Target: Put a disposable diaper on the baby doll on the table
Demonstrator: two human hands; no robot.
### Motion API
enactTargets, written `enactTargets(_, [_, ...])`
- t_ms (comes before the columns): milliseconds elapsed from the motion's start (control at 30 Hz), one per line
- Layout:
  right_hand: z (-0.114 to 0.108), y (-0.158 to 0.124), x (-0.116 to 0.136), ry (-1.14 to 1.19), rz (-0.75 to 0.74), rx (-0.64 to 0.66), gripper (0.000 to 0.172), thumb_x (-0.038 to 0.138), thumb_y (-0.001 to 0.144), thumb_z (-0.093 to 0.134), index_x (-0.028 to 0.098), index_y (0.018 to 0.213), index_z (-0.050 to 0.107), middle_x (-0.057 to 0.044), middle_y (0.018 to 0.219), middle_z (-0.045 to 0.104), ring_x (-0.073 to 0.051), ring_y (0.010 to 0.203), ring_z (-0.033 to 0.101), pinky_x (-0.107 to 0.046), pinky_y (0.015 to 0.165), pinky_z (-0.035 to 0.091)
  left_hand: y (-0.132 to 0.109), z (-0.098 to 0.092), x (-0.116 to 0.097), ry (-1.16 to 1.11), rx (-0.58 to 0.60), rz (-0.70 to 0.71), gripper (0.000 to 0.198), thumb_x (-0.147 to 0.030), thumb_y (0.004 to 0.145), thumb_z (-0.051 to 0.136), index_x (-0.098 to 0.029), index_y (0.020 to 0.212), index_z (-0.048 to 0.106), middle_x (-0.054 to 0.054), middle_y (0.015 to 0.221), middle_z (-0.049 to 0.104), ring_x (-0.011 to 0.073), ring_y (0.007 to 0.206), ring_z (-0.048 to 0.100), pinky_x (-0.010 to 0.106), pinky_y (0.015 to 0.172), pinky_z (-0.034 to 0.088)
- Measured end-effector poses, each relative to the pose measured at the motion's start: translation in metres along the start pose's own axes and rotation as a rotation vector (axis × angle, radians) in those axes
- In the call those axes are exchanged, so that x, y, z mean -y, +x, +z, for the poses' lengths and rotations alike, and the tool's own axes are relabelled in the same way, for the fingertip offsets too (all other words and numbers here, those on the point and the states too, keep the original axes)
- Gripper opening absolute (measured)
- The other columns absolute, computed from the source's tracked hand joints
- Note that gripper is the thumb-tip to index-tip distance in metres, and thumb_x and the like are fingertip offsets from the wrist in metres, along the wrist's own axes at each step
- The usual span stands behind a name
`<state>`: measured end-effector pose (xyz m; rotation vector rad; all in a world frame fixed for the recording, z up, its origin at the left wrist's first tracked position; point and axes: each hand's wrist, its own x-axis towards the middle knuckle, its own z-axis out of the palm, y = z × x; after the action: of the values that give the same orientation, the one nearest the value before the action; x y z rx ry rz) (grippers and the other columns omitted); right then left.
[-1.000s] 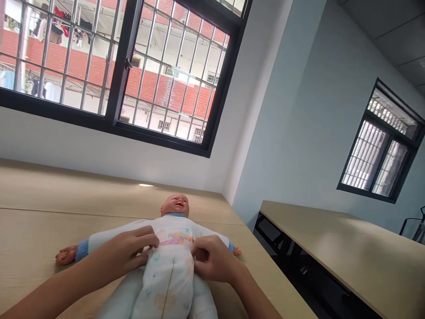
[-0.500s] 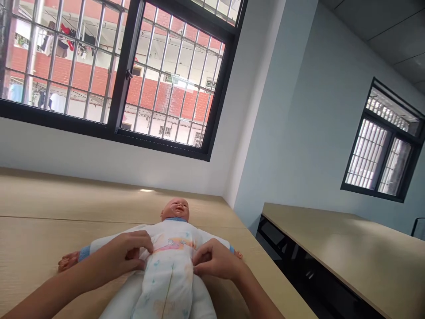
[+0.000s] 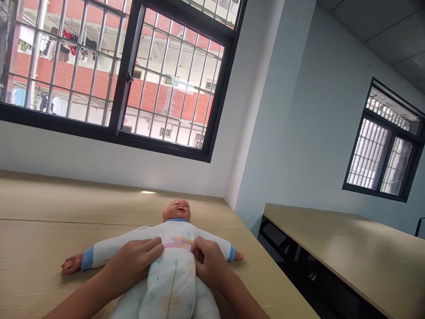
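Note:
A baby doll (image 3: 177, 210) lies on its back on a wooden table, head away from me and arms spread. It wears a white outfit with blue collar and cuffs. Over its belly and between its legs is a white diaper (image 3: 171, 279) with a coloured print band at the waist and a line down the front. My left hand (image 3: 141, 261) presses its closed fingers on the diaper's left waist edge. At the right waist edge, my right hand (image 3: 209, 263) has its fingers curled and pinched on the diaper. The fingertips of both hands are partly hidden.
The doll's table (image 3: 36, 248) reaches back to a white wall under a barred window (image 3: 172, 84). To the right, past a gap, stands a second wooden table (image 3: 338, 235) with a dark underside. A pale pillar (image 3: 265, 133) rises behind the gap.
My left hand has moved right and onto the diaper's waist, its fingers now closer together. My right hand has shifted slightly up along the waist edge. The doll's sleeves show more.

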<state>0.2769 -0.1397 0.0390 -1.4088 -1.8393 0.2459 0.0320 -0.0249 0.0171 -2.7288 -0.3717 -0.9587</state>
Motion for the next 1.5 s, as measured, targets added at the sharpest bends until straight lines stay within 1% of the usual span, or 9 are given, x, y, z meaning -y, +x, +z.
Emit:
enactTargets(100, [0.001,0.002,-0.001,0.093,0.096,-0.023,0.012,0.012,0.07,0.061,0.018,0.075,0.052,0.008,0.058,0.043,-0.008,0.055,0.036,-0.022,0.053,0.023,0.005,-0.004,-0.005,-0.103,0.056,-0.112,0.021,-0.008,0.094,0.039,-0.02,0.079,0.047,0.001,0.083,0.058,0.0161,0.067,0.05,0.03,0.063,0.03])
enactTargets(267, [-0.02,0.004,-0.008,0.495,0.328,0.232,0.026,0.022,0.061,0.072,0.016,0.084,0.062,0.003,0.069,0.06,-0.009,0.057,0.051,-0.022,0.053,0.037,0.003,-0.035,-0.007,-0.486,0.246,-0.325,0.014,-0.009,0.087,0.043,-0.02,0.084,0.051,0.001,0.093,0.057,0.0146,0.077,0.051,0.024,0.068,0.04])
enactTargets(333, [-0.024,0.005,-0.016,0.553,0.375,0.218,0.027,0.028,0.062,0.072,0.015,0.084,0.063,0.002,0.067,0.062,-0.011,0.055,0.054,-0.023,0.052,0.038,0.002,-0.04,-0.006,-0.574,0.275,-0.332,0.018,-0.007,0.084,0.042,-0.02,0.085,0.054,0.001,0.093,0.058,0.0154,0.081,0.051,0.024,0.073,0.042])
enactTargets(500, [-0.003,0.009,-0.025,0.559,0.307,-0.038,0.027,0.038,0.07,0.073,0.016,0.078,0.059,0.006,0.058,0.052,-0.008,0.049,0.044,-0.022,0.049,0.031,0.003,-0.025,-0.007,-0.587,0.118,-0.404,0.013,-0.01,0.08,0.041,-0.02,0.075,0.045,0.001,0.085,0.057,0.0167,0.078,0.049,0.026,0.071,0.039])
enactTargets(633, [0.014,0.009,-0.012,0.497,0.262,-0.125,0.022,0.033,0.072,0.074,0.015,0.08,0.064,0.004,0.063,0.052,-0.009,0.057,0.04,-0.023,0.054,0.03,0.004,-0.01,-0.014,-0.573,0.05,-0.508,0.014,-0.025,0.093,0.043,-0.02,0.083,0.052,0.0,0.079,0.054,0.0171,0.072,0.047,0.028,0.066,0.035])
enactTargets(800, [0.013,0.008,0.0,0.365,0.235,-0.119,0.018,0.029,0.078,0.067,0.012,0.085,0.067,0.003,0.066,0.052,-0.01,0.061,0.04,-0.024,0.058,0.031,0.009,0.0,-0.012,-0.679,0.05,-0.67,0.046,-0.059,0.097,0.046,-0.02,0.118,0.061,-0.003,0.075,0.048,0.0181,0.071,0.048,0.028,0.067,0.036])
enactTargets(967, [0.004,0.007,0.005,0.168,0.068,-0.026,0.03,0.021,0.086,0.06,0.016,0.112,0.072,0.002,0.075,0.052,-0.012,0.068,0.043,-0.026,0.065,0.034,0.018,0.001,-0.002,-0.709,0.167,-0.65,0.056,-0.055,0.089,0.056,-0.02,0.133,0.062,-0.004,0.074,0.046,0.0182,0.074,0.048,0.027,0.069,0.034])
enactTargets(1233, [0.005,0.007,0.005,0.144,0.102,-0.027,0.019,0.01,0.082,0.054,0.016,0.091,0.069,0.004,0.066,0.047,-0.011,0.064,0.041,-0.024,0.061,0.029,0.019,0.005,-0.005,-0.801,0.071,-0.644,0.035,-0.051,0.089,0.057,-0.018,0.102,0.062,-0.006,0.069,0.038,0.0158,0.067,0.04,0.026,0.063,0.029])
enactTargets(1500, [0.004,0.005,0.004,0.199,0.118,-0.031,0.013,0.017,0.085,0.056,0.015,0.091,0.067,0.004,0.068,0.049,-0.011,0.064,0.041,-0.023,0.06,0.031,0.016,0.012,0.002,-0.941,0.022,-0.647,0.036,-0.055,0.089,0.057,-0.019,0.084,0.055,-0.004,0.071,0.044,0.0154,0.068,0.04,0.025,0.062,0.031])
